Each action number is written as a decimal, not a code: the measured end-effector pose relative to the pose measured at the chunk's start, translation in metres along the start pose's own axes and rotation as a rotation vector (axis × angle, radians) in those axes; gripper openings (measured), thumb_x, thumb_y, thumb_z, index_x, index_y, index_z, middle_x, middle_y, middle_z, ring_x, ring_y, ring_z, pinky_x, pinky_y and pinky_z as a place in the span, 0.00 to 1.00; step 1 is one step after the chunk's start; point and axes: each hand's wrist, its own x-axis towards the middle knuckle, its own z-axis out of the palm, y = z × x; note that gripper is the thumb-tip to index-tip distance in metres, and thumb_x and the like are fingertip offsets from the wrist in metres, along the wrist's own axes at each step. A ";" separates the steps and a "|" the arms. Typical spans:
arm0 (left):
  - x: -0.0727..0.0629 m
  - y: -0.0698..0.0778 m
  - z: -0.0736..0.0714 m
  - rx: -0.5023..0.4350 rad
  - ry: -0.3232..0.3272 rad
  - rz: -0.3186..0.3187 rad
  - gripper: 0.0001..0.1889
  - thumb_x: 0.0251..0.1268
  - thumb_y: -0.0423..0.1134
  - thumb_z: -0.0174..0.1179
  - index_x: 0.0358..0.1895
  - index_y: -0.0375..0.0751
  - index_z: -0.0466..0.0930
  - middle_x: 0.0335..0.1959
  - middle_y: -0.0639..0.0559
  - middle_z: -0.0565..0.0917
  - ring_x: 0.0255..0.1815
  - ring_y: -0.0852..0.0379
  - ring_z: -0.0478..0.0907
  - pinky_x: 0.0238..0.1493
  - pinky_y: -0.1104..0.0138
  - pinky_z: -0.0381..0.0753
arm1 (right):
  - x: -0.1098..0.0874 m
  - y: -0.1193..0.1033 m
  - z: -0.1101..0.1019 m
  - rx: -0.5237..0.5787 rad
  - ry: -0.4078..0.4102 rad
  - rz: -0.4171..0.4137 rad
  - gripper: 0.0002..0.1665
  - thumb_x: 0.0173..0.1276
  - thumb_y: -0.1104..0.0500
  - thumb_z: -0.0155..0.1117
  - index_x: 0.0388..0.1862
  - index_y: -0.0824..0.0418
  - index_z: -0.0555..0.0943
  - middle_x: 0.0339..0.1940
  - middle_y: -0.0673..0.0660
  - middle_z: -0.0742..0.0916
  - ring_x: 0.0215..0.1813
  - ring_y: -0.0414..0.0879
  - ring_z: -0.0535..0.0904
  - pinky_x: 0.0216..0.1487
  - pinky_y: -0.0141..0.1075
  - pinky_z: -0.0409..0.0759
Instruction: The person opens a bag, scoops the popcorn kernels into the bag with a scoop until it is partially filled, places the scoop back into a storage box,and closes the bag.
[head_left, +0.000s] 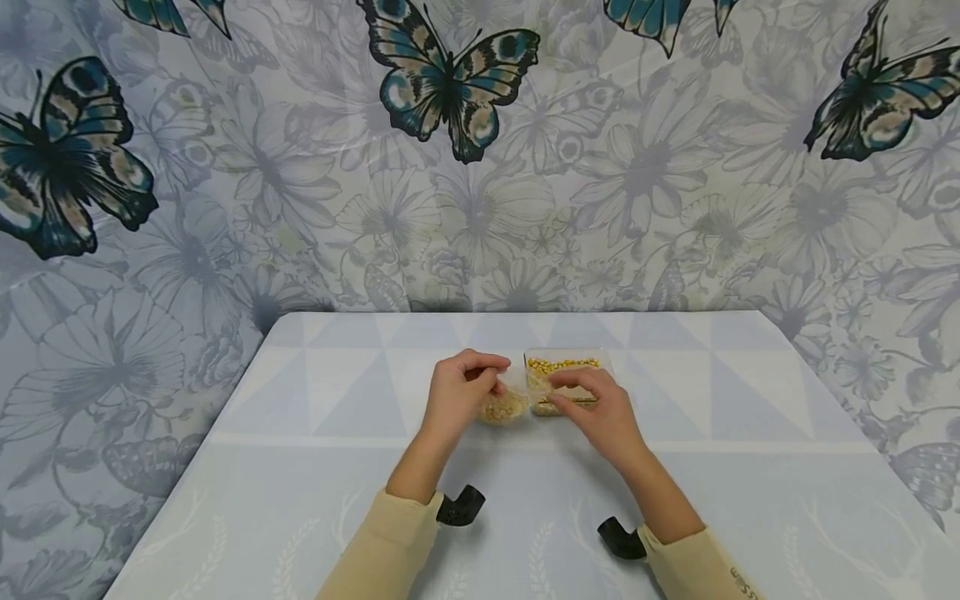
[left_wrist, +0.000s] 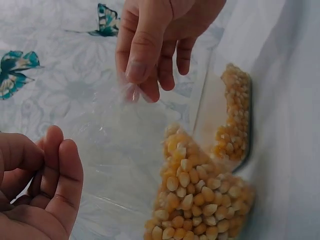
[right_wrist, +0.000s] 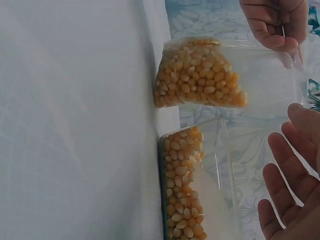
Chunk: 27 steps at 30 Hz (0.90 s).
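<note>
A clear plastic bag point(head_left: 504, 407) of yellow corn kernels stands between the hands, the kernels massed at its bottom. My left hand point(head_left: 456, 392) holds the bag's upper edge on the left; in the right wrist view the left hand's fingers point(right_wrist: 272, 40) pinch the film. On the other side my right hand point(head_left: 600, 408) has its thumb and a fingertip at the opposite upper edge; in the left wrist view the film gathers at the right hand point(left_wrist: 145, 50). Beside the bag stands a clear box point(right_wrist: 225, 165) partly filled with corn kernels point(right_wrist: 182, 200).
The table point(head_left: 337, 517) has a pale cloth with triangles and antler prints. Behind it hangs a floral backdrop point(head_left: 487, 225) with butterflies. A black wrist device point(head_left: 461, 506) sits at the left cuff, another black device point(head_left: 621, 538) at the right cuff.
</note>
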 end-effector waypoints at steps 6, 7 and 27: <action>-0.004 0.006 0.002 -0.023 -0.049 -0.016 0.10 0.67 0.27 0.57 0.43 0.33 0.88 0.40 0.35 0.83 0.28 0.58 0.85 0.42 0.50 0.86 | 0.001 -0.003 -0.004 0.008 0.013 -0.033 0.07 0.62 0.61 0.73 0.37 0.49 0.87 0.38 0.47 0.89 0.45 0.39 0.79 0.41 0.32 0.76; -0.004 0.006 0.003 -0.021 -0.052 -0.019 0.10 0.66 0.26 0.57 0.43 0.33 0.88 0.40 0.36 0.83 0.28 0.58 0.85 0.42 0.51 0.86 | 0.001 -0.003 -0.006 0.012 0.003 -0.035 0.06 0.62 0.61 0.73 0.36 0.49 0.87 0.37 0.47 0.89 0.45 0.38 0.79 0.41 0.32 0.76; -0.005 0.007 -0.001 0.105 -0.233 -0.025 0.13 0.68 0.35 0.61 0.54 0.44 0.84 0.47 0.43 0.85 0.30 0.58 0.82 0.38 0.60 0.85 | 0.005 0.001 -0.039 0.038 -0.145 0.021 0.02 0.66 0.58 0.69 0.35 0.49 0.86 0.34 0.45 0.87 0.37 0.37 0.77 0.41 0.32 0.75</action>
